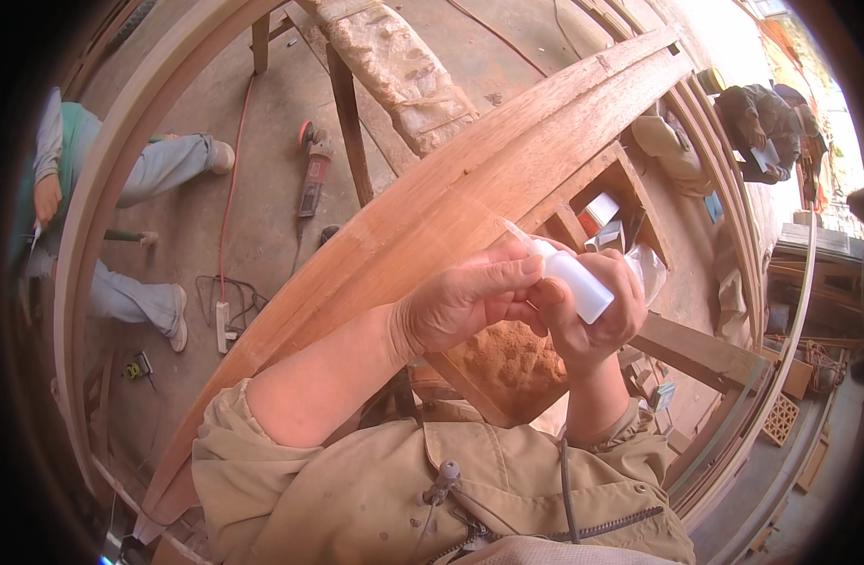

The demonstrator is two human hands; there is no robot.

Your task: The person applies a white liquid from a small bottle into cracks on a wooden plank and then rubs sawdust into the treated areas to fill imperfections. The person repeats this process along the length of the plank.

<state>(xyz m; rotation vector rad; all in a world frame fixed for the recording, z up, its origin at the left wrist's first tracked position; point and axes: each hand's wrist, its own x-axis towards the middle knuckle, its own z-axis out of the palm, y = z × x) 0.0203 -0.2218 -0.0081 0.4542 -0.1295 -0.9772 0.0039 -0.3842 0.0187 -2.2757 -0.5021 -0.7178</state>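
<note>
A small white squeeze bottle (581, 287) with a thin pointed nozzle is held between my hands, tilted with its nozzle toward the upper left. My right hand (613, 306) is wrapped round the bottle's body, its thumb pressed on the side. From the left, my left hand (474, 292) has its thumb and fingers closed at the neck by the nozzle; its exact grip is partly hidden. Just beyond the hands runs a long, curved wooden piece (432, 209), crossing the view diagonally. The nozzle's tip lies over its near edge in the picture; whether they touch I cannot tell.
A wooden box (650, 202) holding small packages is beyond my right hand. Brown sawdust-like material (512, 363) lies below my hands. An angle grinder (312, 179) and an orange cord (234, 198) are on the floor. One person (136, 174) is at left, another (761, 122) at far right.
</note>
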